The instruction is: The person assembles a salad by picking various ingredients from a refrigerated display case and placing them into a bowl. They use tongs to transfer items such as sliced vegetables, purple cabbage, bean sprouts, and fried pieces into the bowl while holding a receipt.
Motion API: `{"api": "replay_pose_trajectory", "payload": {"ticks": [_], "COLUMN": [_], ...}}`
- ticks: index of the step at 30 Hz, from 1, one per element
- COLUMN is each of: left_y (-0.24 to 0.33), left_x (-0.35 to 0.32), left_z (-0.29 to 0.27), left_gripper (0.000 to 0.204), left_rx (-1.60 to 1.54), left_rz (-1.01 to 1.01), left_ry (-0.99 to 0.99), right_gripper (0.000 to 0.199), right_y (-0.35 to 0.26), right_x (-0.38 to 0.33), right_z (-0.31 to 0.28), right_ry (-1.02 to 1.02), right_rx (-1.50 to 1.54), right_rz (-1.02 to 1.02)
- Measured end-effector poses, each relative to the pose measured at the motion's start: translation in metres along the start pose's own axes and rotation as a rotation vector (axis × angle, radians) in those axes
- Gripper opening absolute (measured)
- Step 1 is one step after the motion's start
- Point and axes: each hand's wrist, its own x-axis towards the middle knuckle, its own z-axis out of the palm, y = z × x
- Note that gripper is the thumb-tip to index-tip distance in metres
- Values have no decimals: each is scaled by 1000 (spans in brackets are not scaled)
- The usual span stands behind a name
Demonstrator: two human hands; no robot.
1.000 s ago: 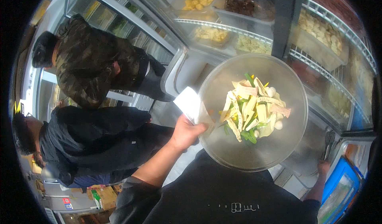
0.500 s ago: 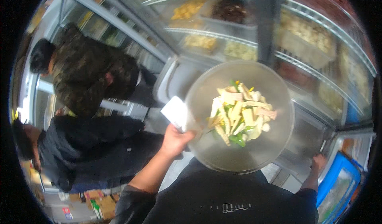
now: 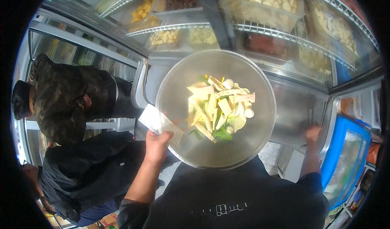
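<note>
My left hand (image 3: 157, 144) is closed on the left rim of a large see-through bowl (image 3: 178, 82), its thumb on the near side. A white paper slip (image 3: 150, 117) is pinched there too, against the rim. In the bowl lie pale strips (image 3: 212, 109), several white balls (image 3: 228, 83), green leaves (image 3: 221, 134) and bits of yellow. My right hand (image 3: 312, 134), a little blurred, is far to the right at a grey metal cabinet door (image 3: 290, 107). Its fingers look closed round the door's upright handle (image 3: 311, 113).
Ahead stand glass-fronted fridge shelves (image 3: 174, 25) with tubs of cut food (image 3: 260, 5). A blue-framed lid or bin (image 3: 345, 160) is beside my right arm. On the left, a person in camouflage (image 3: 77, 94) and another in black (image 3: 89, 160) bend close by an open glass door.
The view has shifted, so the fridge shelves and bowl appear further left. My left hand keeps the bowl and slip; my right hand stays at the cabinet door.
</note>
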Motion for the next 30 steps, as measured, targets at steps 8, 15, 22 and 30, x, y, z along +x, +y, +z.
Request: {"api": "replay_pose_trajectory", "payload": {"ticks": [8, 15, 22, 30], "left_y": [1, 2, 22, 40], "left_x": [7, 15, 20, 11], "left_z": [-6, -11, -13, -2], "left_gripper": [61, 60, 57, 30], "left_rx": [1, 44, 128, 160], "left_rz": [11, 23, -29, 33], "left_ry": [-40, -59, -144, -320], "right_gripper": [24, 16, 32, 29], "right_y": [-160, -105, -183, -259], "right_x": [-29, -22, -4, 32], "right_z": [-64, -167, -336, -384], "right_ry": [-100, 226, 184, 270], "right_rx": [15, 388, 1395, 1025], "right_rz": [-638, -437, -956, -1220]}}
